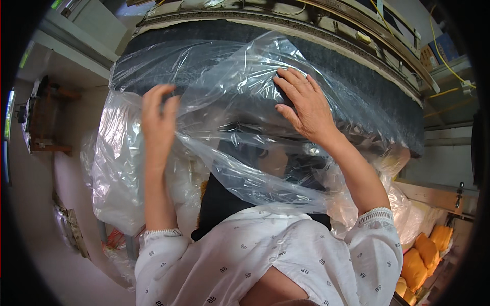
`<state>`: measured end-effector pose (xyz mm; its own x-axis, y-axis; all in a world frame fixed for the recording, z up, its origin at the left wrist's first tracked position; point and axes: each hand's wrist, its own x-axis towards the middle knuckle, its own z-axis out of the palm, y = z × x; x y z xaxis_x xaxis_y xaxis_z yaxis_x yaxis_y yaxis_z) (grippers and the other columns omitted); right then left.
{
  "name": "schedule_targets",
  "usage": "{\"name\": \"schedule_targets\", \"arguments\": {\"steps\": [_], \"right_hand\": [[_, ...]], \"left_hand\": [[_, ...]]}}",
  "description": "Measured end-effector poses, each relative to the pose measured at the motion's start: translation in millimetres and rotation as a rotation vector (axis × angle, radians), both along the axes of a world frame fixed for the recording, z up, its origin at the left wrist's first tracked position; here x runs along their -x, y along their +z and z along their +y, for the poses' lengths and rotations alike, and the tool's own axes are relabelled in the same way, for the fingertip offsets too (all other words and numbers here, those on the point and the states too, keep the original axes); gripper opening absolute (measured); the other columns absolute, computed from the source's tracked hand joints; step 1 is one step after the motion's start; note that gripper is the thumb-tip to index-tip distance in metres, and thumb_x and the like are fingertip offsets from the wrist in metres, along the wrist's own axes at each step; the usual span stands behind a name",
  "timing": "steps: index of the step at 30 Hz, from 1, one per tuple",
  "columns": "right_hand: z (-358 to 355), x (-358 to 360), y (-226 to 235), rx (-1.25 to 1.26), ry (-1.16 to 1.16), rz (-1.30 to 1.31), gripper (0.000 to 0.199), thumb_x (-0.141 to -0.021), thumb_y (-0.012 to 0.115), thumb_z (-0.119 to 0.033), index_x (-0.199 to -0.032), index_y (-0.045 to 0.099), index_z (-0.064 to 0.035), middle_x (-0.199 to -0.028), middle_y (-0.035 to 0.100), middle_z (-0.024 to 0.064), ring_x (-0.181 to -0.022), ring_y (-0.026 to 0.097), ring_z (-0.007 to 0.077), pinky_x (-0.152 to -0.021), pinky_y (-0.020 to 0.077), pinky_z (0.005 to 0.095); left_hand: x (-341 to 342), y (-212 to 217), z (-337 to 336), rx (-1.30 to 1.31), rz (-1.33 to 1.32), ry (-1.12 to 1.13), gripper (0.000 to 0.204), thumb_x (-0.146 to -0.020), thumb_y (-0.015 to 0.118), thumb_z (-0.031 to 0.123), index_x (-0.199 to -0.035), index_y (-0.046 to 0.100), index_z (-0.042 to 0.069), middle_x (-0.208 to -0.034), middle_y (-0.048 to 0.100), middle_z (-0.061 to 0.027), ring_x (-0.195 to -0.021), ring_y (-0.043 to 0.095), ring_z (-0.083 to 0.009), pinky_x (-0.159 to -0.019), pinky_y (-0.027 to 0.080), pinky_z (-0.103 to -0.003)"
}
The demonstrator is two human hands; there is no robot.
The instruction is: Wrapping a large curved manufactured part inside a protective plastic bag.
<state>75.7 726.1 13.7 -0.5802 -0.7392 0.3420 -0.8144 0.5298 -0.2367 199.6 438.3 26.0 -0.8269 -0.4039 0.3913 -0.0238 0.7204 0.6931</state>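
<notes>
Fingers (296, 84) of our right hand (306, 107) lie spread and flat on the clear plastic sheet (240, 71), while our left hand (158, 120) at nine o'clock pinches a fold of it with fingers closed. We judge the film light, limp, slippery and easily torn, best gathered in bunches at its edges. It drapes over a big dark fabric roll (367, 97) at twelve o'clock; yellow bundles (423, 257) sit at four o'clock.
</notes>
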Motion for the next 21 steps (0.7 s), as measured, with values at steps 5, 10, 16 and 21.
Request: {"name": "schedule_targets", "arguments": {"steps": [5,10,16,21], "right_hand": [[-2,2,-1,-0.029,-0.006,0.031,0.05,-0.087,0.052,-0.036,-0.128,0.043,-0.0081,-0.136,0.04,0.0097,-0.127,0.035,0.0292,-0.105,0.0255,0.0446],[-2,2,2,-0.042,-0.001,0.056,0.052,-0.087,0.051,-0.038,-0.128,0.043,-0.008,-0.136,0.04,0.0102,-0.128,0.034,0.0293,-0.106,0.0256,0.0446],[2,2,4,-0.035,-0.011,0.003,0.056,-0.086,0.051,-0.041,-0.13,0.042,-0.0078,-0.136,0.04,0.0102,-0.129,0.033,0.0292,-0.106,0.0247,0.0455],[2,1,5,-0.038,-0.007,0.007,0.058,-0.085,0.052,-0.043,-0.13,0.042,-0.0079,-0.136,0.039,0.0097,-0.129,0.033,0.0287,-0.106,0.0248,0.0456]], "left_hand": [[83,18,77,0.334,0.162,-0.287,0.038,-0.074,0.066,0.015,-0.111,0.057,0.007,-0.114,0.053,-0.0112,-0.11,0.05,-0.0257,-0.093,0.038,-0.037],[144,-8,65,0.564,-0.032,-0.352,0.03,-0.075,0.065,0.016,-0.103,0.06,0.007,-0.103,0.058,-0.0084,-0.095,0.055,-0.0234,-0.081,0.042,-0.035],[184,-18,34,-0.554,-0.049,-0.39,0.021,-0.09,0.052,0.021,-0.091,0.062,0.002,-0.08,0.057,0.0022,-0.071,0.049,-0.0058,-0.064,0.041,-0.02],[198,-15,25,-0.455,0.004,-0.32,0.021,-0.085,0.056,0.02,-0.094,0.066,0.004,-0.076,0.062,-0.0017,-0.07,0.055,-0.0082,-0.063,0.044,-0.025]]}}
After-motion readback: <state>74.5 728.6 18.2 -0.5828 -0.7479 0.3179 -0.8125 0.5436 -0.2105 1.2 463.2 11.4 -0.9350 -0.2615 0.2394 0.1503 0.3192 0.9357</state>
